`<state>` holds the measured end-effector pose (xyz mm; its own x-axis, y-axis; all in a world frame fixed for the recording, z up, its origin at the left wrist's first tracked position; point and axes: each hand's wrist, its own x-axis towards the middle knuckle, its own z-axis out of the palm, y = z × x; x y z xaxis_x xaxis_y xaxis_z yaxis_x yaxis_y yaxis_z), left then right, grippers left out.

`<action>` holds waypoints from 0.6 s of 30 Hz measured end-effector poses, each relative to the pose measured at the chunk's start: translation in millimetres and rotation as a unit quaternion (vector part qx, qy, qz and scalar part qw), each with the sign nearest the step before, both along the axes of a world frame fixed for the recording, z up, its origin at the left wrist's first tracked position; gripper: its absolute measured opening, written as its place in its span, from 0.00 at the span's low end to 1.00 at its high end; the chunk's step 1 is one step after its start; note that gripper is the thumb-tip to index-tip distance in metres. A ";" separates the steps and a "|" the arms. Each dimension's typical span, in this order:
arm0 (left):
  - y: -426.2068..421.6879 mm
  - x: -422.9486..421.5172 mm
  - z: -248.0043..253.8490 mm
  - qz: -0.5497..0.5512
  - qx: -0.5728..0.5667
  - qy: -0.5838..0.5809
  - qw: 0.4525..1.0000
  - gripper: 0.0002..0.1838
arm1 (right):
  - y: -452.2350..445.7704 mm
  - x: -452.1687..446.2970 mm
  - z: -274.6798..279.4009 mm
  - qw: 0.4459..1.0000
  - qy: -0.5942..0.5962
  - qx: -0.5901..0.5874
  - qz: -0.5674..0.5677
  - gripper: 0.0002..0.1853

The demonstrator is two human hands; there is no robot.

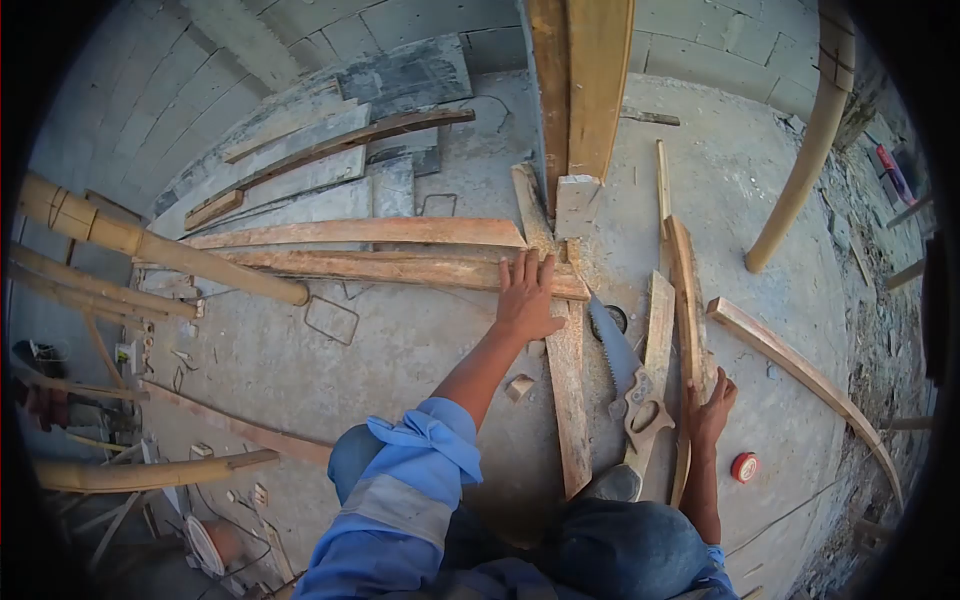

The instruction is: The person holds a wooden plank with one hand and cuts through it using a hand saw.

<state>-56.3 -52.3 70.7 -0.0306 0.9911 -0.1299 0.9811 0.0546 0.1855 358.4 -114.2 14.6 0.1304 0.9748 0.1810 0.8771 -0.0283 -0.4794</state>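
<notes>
My left hand [527, 292] lies with fingers spread across the end of a long wooden beam [400, 268], which runs off to the left. Under that end is a paler board [569, 405] pointing towards me. A handsaw [625, 365] rests on the floor between my hands, blade tip by the beam's end and wooden handle towards me. On the right, my right hand [711, 408] curls its fingers around the edge of a long narrow plank [687, 310]. The thumb side of that grip is partly hidden. Sawdust lies around the beam's end.
Another plank [370, 232] lies behind the beam. A wooden post [580, 90] stands ahead, and bamboo poles [180, 252] slant in from the left. A bent strip of wood [800, 375] and a red round container [744, 467] are at the right. A wire loop [332, 320] lies on the floor.
</notes>
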 end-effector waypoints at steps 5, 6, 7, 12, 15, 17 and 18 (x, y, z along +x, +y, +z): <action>-1.7 -1.0 3.3 -0.002 -0.006 -0.010 1.000 0.71 | 18.3 37.3 -17.8 0.999 0.040 -0.010 0.018 0.30; -1.8 0.3 3.3 -0.001 -0.008 -0.008 1.000 0.72 | 13.6 48.4 -25.5 0.999 0.039 -0.024 0.005 0.29; -2.7 1.3 2.1 0.001 -0.011 -0.007 1.000 0.73 | 3.2 55.3 -30.3 0.999 0.028 -0.025 0.002 0.29; 1.9 -0.2 -0.1 0.000 -0.046 -0.008 0.999 0.76 | -56.8 -9.4 -9.2 0.984 0.117 -0.098 0.089 0.32; 0.3 -1.2 9.7 -0.007 -0.054 -0.025 0.998 0.79 | -65.8 -54.4 -23.2 0.981 -0.041 -0.099 0.160 0.40; -4.6 -3.3 15.0 -0.020 -0.041 -0.042 0.998 0.80 | -57.8 -66.4 -31.2 0.986 -0.047 -0.094 0.128 0.43; -5.3 -3.8 12.3 -0.021 -0.042 -0.047 0.998 0.82 | -51.8 -66.7 -37.0 0.988 -0.040 -0.088 0.120 0.43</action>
